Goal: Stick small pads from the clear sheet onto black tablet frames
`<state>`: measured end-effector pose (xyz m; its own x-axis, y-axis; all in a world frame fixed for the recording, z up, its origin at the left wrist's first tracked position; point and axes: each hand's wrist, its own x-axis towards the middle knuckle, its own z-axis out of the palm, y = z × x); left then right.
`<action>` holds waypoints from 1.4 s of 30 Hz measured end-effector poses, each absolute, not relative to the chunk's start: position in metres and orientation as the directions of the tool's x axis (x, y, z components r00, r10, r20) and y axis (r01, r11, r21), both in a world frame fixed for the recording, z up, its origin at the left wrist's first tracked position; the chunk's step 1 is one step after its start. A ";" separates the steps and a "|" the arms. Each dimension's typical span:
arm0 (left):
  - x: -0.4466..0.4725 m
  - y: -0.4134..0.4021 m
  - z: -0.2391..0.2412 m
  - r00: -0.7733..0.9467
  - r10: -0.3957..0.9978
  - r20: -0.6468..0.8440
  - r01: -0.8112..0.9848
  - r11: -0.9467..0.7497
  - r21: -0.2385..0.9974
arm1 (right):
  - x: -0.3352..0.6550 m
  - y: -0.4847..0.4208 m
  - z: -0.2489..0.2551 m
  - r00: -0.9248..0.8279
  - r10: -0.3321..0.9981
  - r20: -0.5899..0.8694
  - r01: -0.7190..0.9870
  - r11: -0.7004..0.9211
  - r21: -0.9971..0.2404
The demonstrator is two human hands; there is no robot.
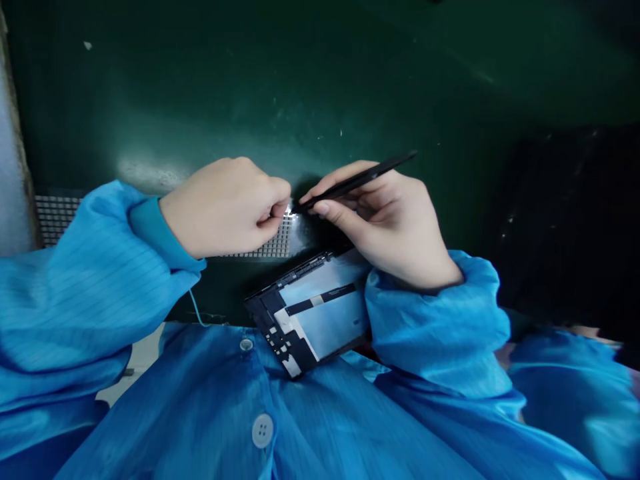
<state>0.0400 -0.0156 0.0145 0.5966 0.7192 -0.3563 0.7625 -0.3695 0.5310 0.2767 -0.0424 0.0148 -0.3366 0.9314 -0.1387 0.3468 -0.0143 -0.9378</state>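
Note:
My right hand (395, 217) grips a pair of black tweezers (367, 177) like a pen, tips pointing left. Those tips meet a small shiny spot beside the fingers of my left hand (225, 203), which is curled closed. Whatever its fingertips hold is hidden or too small to name. Beneath my left hand lies a strip with a grid of small pale squares (277, 247). Below my hands, an opened phone-like device (325, 333) rests tilted at the table's near edge, against the blue coat. It shows a silvery inner panel, a dark ribbon and small white parts.
The dark green tabletop (250, 87) carries a few small white scraps (88, 45). At the right is a dark glossy area (565, 220). Another blue sleeve (575, 380), apparently a nearby person's, is at the lower right. The table's left edge (20, 133) is worn.

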 end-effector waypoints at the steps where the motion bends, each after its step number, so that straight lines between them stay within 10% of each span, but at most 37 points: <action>1: 0.040 -0.017 0.014 0.608 0.722 -0.332 0.755 -0.394 0.524 | 0.277 -0.051 0.018 -0.297 0.945 -0.135 0.323 -0.033 -0.946; 6: 0.038 -0.019 0.010 0.635 0.715 -0.292 0.742 -0.458 0.490 | 0.264 -0.132 0.026 -0.023 0.997 -0.079 0.238 -0.071 -0.969; 17: 0.040 -0.017 0.008 0.569 0.764 -0.304 0.742 -0.317 0.591 | 0.239 -0.178 0.003 -0.014 0.999 0.038 0.240 0.041 -0.970; 31: 0.033 -0.017 0.018 0.674 0.683 -0.282 0.705 -0.481 0.521 | 0.279 -0.043 0.007 -0.458 0.889 -0.006 0.437 0.219 -0.872; 42: 0.034 -0.015 0.009 0.653 0.703 -0.281 0.731 -0.488 0.477 | 0.278 -0.039 0.002 -0.454 0.891 -0.014 0.460 0.221 -0.860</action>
<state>0.0344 -0.0153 0.0087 0.6531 0.7032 -0.2809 0.7309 -0.4884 0.4767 0.2777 -0.0388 0.0020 -0.4542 0.8908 -0.0144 0.4602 0.2207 -0.8600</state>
